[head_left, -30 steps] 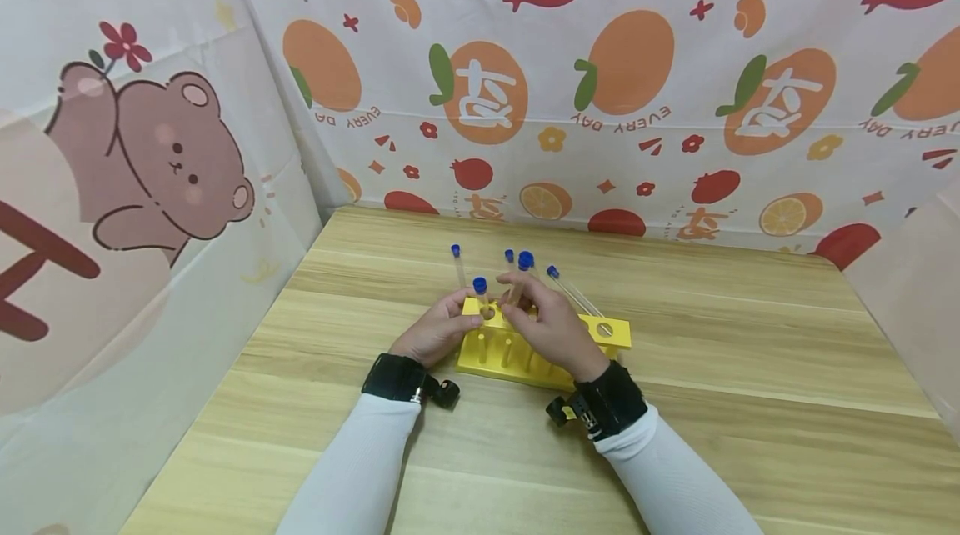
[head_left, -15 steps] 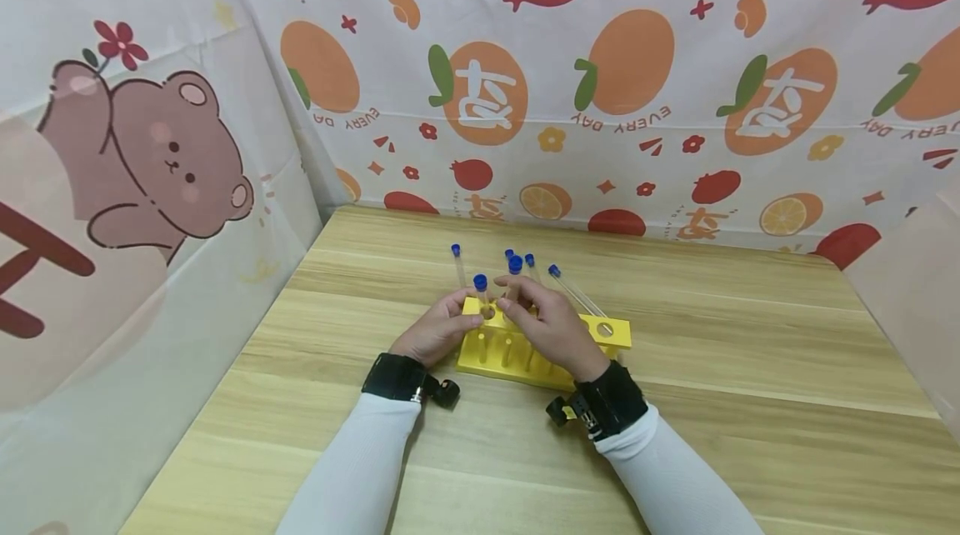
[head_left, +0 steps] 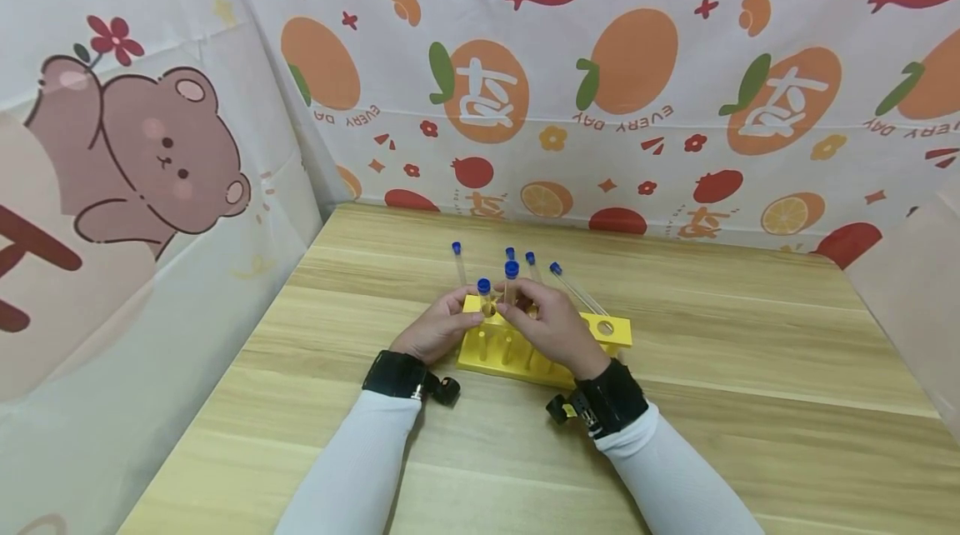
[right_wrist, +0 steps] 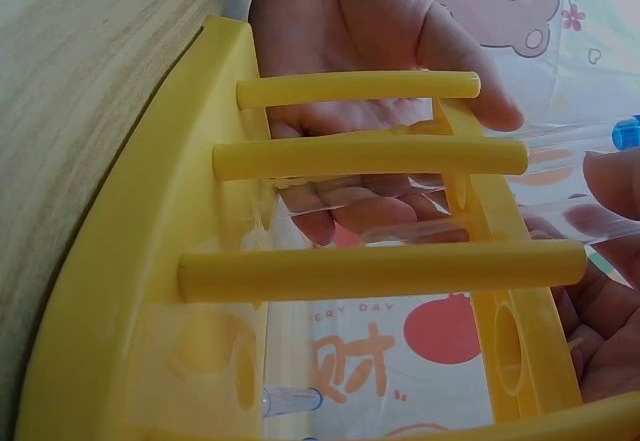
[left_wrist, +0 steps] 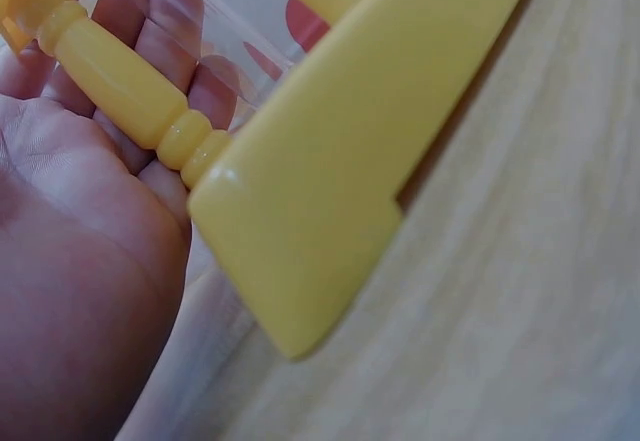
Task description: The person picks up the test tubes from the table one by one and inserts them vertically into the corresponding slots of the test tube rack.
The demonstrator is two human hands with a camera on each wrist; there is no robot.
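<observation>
A yellow test tube rack (head_left: 495, 367) stands on the table, and my left hand (head_left: 431, 333) grips its left end. In the left wrist view the palm lies beside a yellow post (left_wrist: 125, 81), with the fingers behind it. One clear test tube (head_left: 484, 300) with a blue cap stands in the leftmost hole. My right hand (head_left: 558, 327) pinches a second blue-capped test tube (head_left: 512, 289) just right of it. In the right wrist view the lower end of this held tube (right_wrist: 415, 229) reaches through the rack's top plate (right_wrist: 490, 221). My right fingers partly hide the holes.
Behind the rack lie several more blue-capped tubes, among them a left one (head_left: 459, 262) and a slanted right one (head_left: 573, 287). A hole (head_left: 605, 327) shows at the rack's right end. Patterned cloth (head_left: 555, 85) hangs along the table's back edge.
The tube in my right hand has moved left and slightly down, and it now stands more upright. My left hand keeps its grip on the rack, which has barely moved.
</observation>
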